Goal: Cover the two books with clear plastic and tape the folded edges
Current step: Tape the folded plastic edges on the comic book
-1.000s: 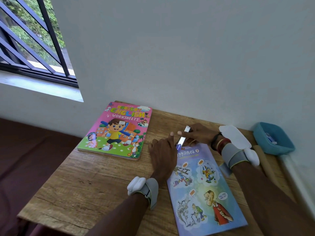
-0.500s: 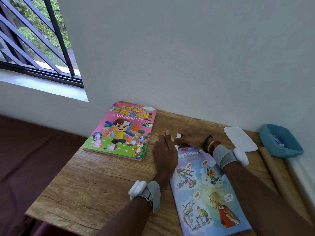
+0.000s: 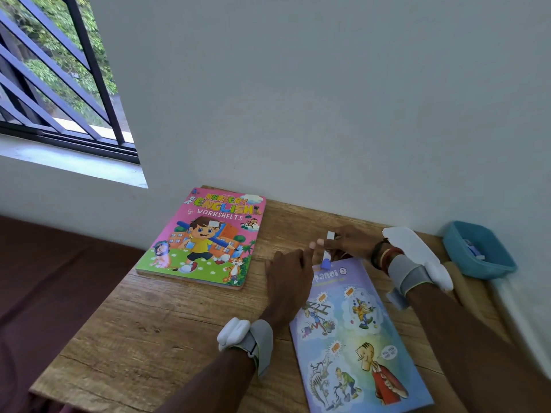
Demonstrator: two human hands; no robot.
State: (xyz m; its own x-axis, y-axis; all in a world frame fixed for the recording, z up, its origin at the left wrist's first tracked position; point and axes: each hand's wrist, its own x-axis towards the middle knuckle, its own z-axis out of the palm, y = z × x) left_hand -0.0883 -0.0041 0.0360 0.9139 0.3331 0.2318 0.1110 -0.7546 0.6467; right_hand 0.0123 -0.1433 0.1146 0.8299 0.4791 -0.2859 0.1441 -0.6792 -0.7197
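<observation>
Working this from a distance, I judge the step in hand to be taping the comic book. It lies flat on the tabletop at the near right, with its far-left corner under both hands. The worksheet book lies apart to the left, and neither hand touches it. My left hand is released, its fingers straight and laid at that corner. The right hand pinches a slim white piece with a blue end, held over the book's far edge. It is too blurred for me to say whether it is tape or a small tool. I also cannot tell whether clear plastic wraps the cover yet. To do this well, I would press flat with the left hand so any fold cannot spring up. Then I would bring the piece down squarely across the edge and smooth outward from the middle against wrinkles. A blue tray sits at the far right by the wall.
</observation>
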